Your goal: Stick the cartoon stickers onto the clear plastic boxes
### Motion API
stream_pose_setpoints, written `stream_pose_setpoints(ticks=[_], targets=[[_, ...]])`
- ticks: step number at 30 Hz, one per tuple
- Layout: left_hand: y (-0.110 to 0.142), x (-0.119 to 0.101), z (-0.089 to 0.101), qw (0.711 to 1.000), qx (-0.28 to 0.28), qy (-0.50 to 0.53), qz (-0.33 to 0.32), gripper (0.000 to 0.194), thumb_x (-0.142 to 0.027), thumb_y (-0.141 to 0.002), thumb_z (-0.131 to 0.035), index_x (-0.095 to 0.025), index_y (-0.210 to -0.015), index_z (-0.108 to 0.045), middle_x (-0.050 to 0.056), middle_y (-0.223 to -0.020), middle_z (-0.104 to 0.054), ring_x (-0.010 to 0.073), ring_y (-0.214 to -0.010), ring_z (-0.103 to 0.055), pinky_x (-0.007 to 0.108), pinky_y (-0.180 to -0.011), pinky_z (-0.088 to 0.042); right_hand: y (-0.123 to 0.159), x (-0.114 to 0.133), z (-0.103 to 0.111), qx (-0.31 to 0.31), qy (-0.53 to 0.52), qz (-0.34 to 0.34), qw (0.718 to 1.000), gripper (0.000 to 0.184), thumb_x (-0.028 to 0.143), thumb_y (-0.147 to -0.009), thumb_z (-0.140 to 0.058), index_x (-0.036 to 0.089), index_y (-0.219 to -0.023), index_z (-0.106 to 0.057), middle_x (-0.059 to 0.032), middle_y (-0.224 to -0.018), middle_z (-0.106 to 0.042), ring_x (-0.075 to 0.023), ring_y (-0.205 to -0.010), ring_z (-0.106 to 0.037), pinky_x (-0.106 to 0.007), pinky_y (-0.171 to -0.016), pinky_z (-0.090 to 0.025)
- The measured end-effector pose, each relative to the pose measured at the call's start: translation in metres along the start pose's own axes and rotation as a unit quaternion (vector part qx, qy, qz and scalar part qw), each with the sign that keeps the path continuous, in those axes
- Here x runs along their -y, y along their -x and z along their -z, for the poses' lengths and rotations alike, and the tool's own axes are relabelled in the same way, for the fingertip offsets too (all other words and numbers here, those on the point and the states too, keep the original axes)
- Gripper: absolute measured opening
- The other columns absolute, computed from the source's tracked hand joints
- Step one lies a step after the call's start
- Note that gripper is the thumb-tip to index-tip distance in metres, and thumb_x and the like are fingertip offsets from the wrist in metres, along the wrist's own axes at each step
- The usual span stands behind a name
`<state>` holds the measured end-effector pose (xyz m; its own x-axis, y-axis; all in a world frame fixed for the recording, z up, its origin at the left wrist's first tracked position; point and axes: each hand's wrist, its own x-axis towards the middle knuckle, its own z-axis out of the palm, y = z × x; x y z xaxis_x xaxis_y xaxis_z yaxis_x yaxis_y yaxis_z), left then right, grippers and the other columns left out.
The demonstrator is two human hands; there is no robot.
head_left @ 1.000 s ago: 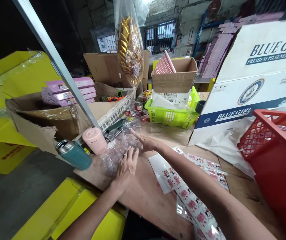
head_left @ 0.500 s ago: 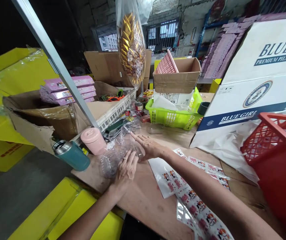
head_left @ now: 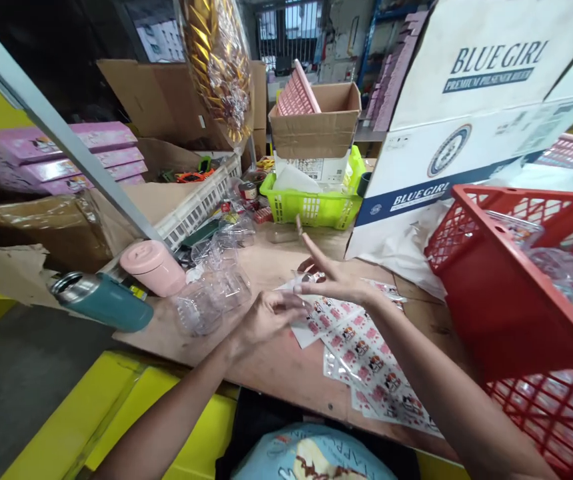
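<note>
"What's changing in the head view?"

"Our left hand (head_left: 266, 320) and right hand (head_left: 341, 283) are leaving the clear plastic packs (head_left: 199, 310), lying left of them, and hovering close together over the sticker sheets (head_left: 353, 337). We're seemingly turning to stickers; whether we're pinching one, we cannot tell."

"And the containers?"

"Right of our hands, a red basket (head_left: 491, 300) is holding clear plastic pieces (head_left: 566, 267); beyond them, a cardboard box (head_left: 311, 137) is holding a pink basket (head_left: 296, 97)."
</note>
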<state>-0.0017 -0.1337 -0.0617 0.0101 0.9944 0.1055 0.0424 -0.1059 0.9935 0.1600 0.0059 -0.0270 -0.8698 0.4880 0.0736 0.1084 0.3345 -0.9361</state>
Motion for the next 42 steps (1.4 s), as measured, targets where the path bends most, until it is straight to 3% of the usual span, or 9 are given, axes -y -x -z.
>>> stream_pose_setpoints(ticks=[2,3,7,11,14,20,26,33,42], targets=[[0.0,0.003,-0.016,0.982,-0.057,0.173,0.058,0.024,-0.03,-0.083,-0.071,-0.014,-0.1,-0.074,0.01,-0.095,-0.076,0.0218,-0.089,-0.073,0.039,-0.089,-0.056,0.03,0.009,-0.001,-0.118,-0.047,0.016,0.992,0.1,0.045,-0.079,-0.074,0.029,-0.157,-0.012,-0.0056,-0.101,-0.058,-0.0177,-0.084,-0.057,-0.035,-0.076,-0.052],[0.0,0.004,-0.022,0.965,-0.073,0.239,0.078,0.025,-0.029,-0.082,-0.072,-0.014,-0.103,-0.073,0.01,-0.097,-0.076,0.0223,-0.09,-0.073,0.041,-0.091,-0.055,0.047,0.012,-0.003,-0.147,-0.106,0.024,0.983,0.094,0.049,-0.083,-0.069,0.03,-0.157,-0.013,-0.0045,-0.096,-0.058,-0.018,-0.081,-0.056,-0.036,-0.075,-0.053],[0.003,0.005,-0.044,0.923,-0.069,0.363,0.103,0.026,-0.021,-0.08,-0.074,-0.014,-0.105,-0.072,0.011,-0.109,-0.075,0.0249,-0.103,-0.071,0.044,-0.103,-0.049,0.114,0.016,-0.024,-0.078,-0.374,-0.014,0.924,0.089,0.063,-0.085,-0.059,0.031,-0.155,-0.016,-0.0006,-0.077,-0.056,-0.0154,-0.059,-0.051,-0.04,-0.062,-0.056],[0.001,0.006,-0.062,0.908,-0.053,0.394,0.131,0.029,-0.014,-0.078,-0.073,-0.015,-0.107,-0.072,0.01,-0.113,-0.074,0.0233,-0.107,-0.069,0.041,-0.104,-0.048,0.148,0.005,-0.049,-0.049,-0.494,-0.053,0.867,0.086,0.062,-0.082,-0.065,0.03,-0.151,-0.027,0.0011,-0.075,-0.054,-0.0102,-0.052,-0.045,-0.037,-0.053,-0.057],[-0.001,0.006,-0.071,0.901,-0.054,0.403,0.149,0.028,-0.011,-0.074,-0.076,-0.016,-0.101,-0.073,0.008,-0.104,-0.077,0.023,-0.107,-0.069,0.038,-0.099,-0.051,0.156,-0.005,-0.057,-0.05,-0.537,-0.048,0.841,0.077,0.058,-0.085,-0.064,0.03,-0.149,-0.032,0.0021,-0.074,-0.053,-0.008,-0.05,-0.042,-0.032,-0.049,-0.057],[-0.002,0.011,-0.078,0.918,-0.056,0.363,0.15,0.024,-0.012,-0.072,-0.078,-0.016,-0.096,-0.075,0.007,-0.105,-0.076,0.0196,-0.097,-0.071,0.033,-0.09,-0.055,0.164,-0.015,-0.052,-0.038,-0.559,-0.07,0.825,0.062,0.051,-0.092,-0.057,0.029,-0.145,-0.034,0.0036,-0.072,-0.052,-0.0055,-0.047,-0.04,-0.03,-0.048,-0.058],[-0.003,0.014,-0.079,0.922,-0.037,0.355,0.154,0.022,-0.013,-0.074,-0.076,-0.017,-0.096,-0.075,0.007,-0.111,-0.075,0.0225,-0.107,-0.068,0.033,-0.092,-0.055,0.162,-0.019,-0.05,-0.03,-0.561,-0.084,0.823,0.064,0.053,-0.088,-0.062,0.031,-0.143,-0.037,0.0051,-0.069,-0.051,-0.0048,-0.046,-0.039,-0.03,-0.048,-0.058],[-0.003,0.013,-0.078,0.92,-0.032,0.36,0.151,0.025,-0.012,-0.074,-0.075,-0.016,-0.099,-0.076,0.007,-0.104,-0.076,0.022,-0.104,-0.07,0.038,-0.1,-0.051,0.158,-0.019,-0.048,-0.034,-0.562,-0.082,0.822,0.057,0.05,-0.091,-0.06,0.03,-0.14,-0.041,0.005,-0.07,-0.05,-0.0045,-0.046,-0.037,-0.026,-0.044,-0.055],[-0.004,0.015,-0.075,0.919,-0.046,0.352,0.169,0.027,-0.014,-0.072,-0.077,-0.017,-0.098,-0.074,0.006,-0.102,-0.077,0.0196,-0.093,-0.072,0.032,-0.088,-0.057,0.154,-0.022,-0.05,-0.053,-0.561,-0.094,0.821,0.063,0.049,-0.091,-0.06,0.028,-0.145,-0.034,0.0055,-0.069,-0.051,-0.0049,-0.045,-0.036,-0.028,-0.044,-0.057]])
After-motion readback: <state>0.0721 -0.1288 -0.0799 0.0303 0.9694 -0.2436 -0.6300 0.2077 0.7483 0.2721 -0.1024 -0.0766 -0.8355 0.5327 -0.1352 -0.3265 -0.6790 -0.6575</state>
